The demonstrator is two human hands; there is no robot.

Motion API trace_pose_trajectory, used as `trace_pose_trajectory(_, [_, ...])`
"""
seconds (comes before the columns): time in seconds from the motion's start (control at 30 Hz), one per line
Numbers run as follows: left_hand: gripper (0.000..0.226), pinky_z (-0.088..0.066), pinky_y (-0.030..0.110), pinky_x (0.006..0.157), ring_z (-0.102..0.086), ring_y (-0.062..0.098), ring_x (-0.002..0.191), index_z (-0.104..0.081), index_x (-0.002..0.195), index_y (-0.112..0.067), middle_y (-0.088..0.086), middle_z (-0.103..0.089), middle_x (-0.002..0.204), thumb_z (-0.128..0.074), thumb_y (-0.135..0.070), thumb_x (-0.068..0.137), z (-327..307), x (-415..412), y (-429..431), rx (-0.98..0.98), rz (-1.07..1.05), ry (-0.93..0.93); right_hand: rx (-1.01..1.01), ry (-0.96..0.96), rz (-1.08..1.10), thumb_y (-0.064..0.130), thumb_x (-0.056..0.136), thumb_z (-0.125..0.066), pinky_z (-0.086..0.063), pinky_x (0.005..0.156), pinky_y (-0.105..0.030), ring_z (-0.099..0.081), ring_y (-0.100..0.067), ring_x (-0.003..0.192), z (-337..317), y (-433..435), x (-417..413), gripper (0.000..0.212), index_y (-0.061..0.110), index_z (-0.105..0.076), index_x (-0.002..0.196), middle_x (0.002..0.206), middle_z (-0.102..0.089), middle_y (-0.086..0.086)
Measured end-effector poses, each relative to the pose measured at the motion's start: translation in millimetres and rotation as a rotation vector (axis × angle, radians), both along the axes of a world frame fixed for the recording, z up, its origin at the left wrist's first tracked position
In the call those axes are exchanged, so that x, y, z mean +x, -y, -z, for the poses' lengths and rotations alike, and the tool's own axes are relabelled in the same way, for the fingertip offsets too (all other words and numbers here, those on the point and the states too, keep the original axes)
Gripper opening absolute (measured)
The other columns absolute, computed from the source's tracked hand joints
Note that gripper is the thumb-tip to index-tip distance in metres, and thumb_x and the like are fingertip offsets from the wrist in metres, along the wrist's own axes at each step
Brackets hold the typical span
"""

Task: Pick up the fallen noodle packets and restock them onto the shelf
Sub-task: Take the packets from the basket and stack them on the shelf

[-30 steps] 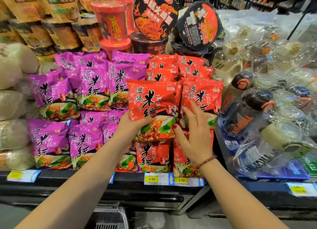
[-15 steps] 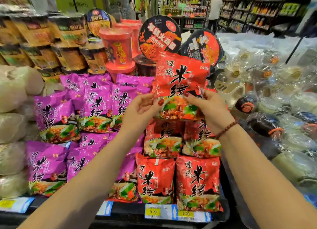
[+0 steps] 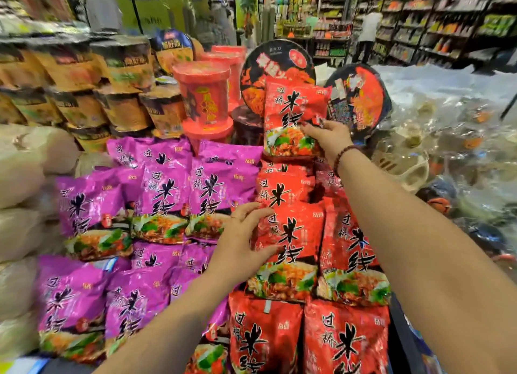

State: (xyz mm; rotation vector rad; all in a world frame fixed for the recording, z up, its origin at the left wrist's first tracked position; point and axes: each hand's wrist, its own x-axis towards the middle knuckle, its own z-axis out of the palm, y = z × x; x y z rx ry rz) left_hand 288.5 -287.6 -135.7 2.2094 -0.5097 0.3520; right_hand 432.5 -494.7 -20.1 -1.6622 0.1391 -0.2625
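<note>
A red noodle packet (image 3: 293, 116) stands upright on top of the red stack, in front of the black bowl lids. My right hand (image 3: 327, 137) holds it by its lower right edge, fingers curled on the wrapper. Lower down, my left hand (image 3: 240, 239) rests spread on the left edge of another red packet (image 3: 291, 242) in the middle of the red stack. More red packets (image 3: 347, 337) lie below, along the shelf front.
Purple noodle packets (image 3: 165, 194) fill the shelf to the left. Red cup noodles (image 3: 204, 99), black bowl lids (image 3: 361, 96) and orange bowls (image 3: 120, 68) stand behind. Plastic-wrapped goods (image 3: 447, 138) lie right. A person (image 3: 368, 35) stands in the far aisle.
The red packet, held up by both hands half a second ago, now stands on top of the red stack. My left hand has let go and dropped to a lower red packet.
</note>
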Motion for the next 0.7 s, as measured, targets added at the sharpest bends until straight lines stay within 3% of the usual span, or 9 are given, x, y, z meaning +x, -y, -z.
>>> trace_pose_trajectory(0.07, [0.061,-0.019,0.001,0.103,-0.039,-0.001,0.12,-0.061,0.124,-0.024,-0.011,-0.044,0.127,-0.079,-0.033,0.067,2,1,-1,-0.013,0.014,0.002,-0.047,-0.03,0.029,0.022,0.079,-0.078,-0.05,0.097,-0.044,-0.06,-0.022,0.102,5,0,6,0.068,-0.009,-0.047,0.132,0.111,-0.06,-0.011])
trace_pose_trajectory(0.13, [0.059,-0.019,0.0,0.102,-0.036,-0.011,0.12,-0.06,0.124,-0.025,-0.021,-0.04,0.126,-0.081,-0.03,0.069,5,1,-2,-0.022,0.022,0.012,-0.14,-0.043,0.034,0.036,0.077,-0.077,-0.05,0.096,-0.041,-0.061,-0.021,0.101,7,1,5,0.072,-0.005,-0.052,0.13,0.112,-0.061,-0.011])
trace_pose_trajectory(0.2, [0.058,-0.022,0.003,0.102,-0.036,-0.009,0.123,-0.06,0.124,-0.025,-0.021,-0.041,0.126,-0.078,-0.034,0.069,5,2,-1,-0.023,0.027,0.016,-0.241,-0.043,0.038,0.051,0.073,-0.075,-0.049,0.09,-0.035,-0.057,-0.016,0.096,10,4,5,0.075,0.0,-0.058,0.125,0.109,-0.058,-0.005])
trace_pose_trajectory(0.27, [0.057,-0.024,0.005,0.103,-0.042,0.003,0.124,-0.06,0.124,-0.024,-0.013,-0.045,0.127,-0.076,-0.035,0.071,6,1,2,-0.01,0.029,0.006,-0.296,-0.056,0.065,0.044,0.082,-0.071,-0.045,0.094,-0.033,-0.052,-0.015,0.099,12,7,6,0.065,-0.003,-0.057,0.125,0.109,-0.053,-0.001])
trace_pose_trajectory(0.33, [0.056,-0.023,0.004,0.103,-0.042,0.008,0.125,-0.06,0.124,-0.023,-0.009,-0.045,0.129,-0.077,-0.031,0.072,6,1,3,0.0,0.027,0.002,-0.344,-0.059,0.094,0.045,0.083,-0.071,-0.047,0.097,-0.037,-0.058,-0.019,0.103,13,9,7,0.063,-0.003,-0.059,0.122,0.115,-0.062,-0.004])
trace_pose_trajectory(0.4, [0.056,-0.02,0.001,0.101,-0.041,0.008,0.125,-0.06,0.125,-0.023,-0.01,-0.044,0.13,-0.08,-0.026,0.073,6,0,2,0.004,0.022,-0.01,-0.396,-0.065,0.134,0.049,0.08,-0.071,-0.049,0.097,-0.041,-0.06,-0.023,0.105,12,9,5,0.066,0.0,-0.061,0.121,0.119,-0.065,-0.013])
trace_pose_trajectory(0.57, [0.059,-0.02,0.002,0.1,-0.04,0.005,0.125,-0.058,0.128,-0.022,-0.008,-0.045,0.133,-0.082,-0.022,0.073,0,-4,-2,0.045,0.022,0.012,-0.482,-0.028,0.203,0.041,0.081,-0.072,-0.049,0.093,-0.047,-0.063,-0.034,0.104,5,10,-10,0.057,-0.009,-0.064,0.109,0.109,-0.068,-0.024])
trace_pose_trajectory(0.7, [0.06,-0.028,0.014,0.104,-0.041,0.003,0.124,-0.054,0.131,-0.022,-0.01,-0.046,0.133,-0.079,-0.024,0.077,-7,-12,-15,0.069,0.026,0.032,-0.538,0.01,0.193,0.038,0.082,-0.071,-0.049,0.096,-0.042,-0.062,-0.031,0.106,3,9,-29,0.052,-0.005,-0.064,0.111,0.107,-0.069,-0.015])
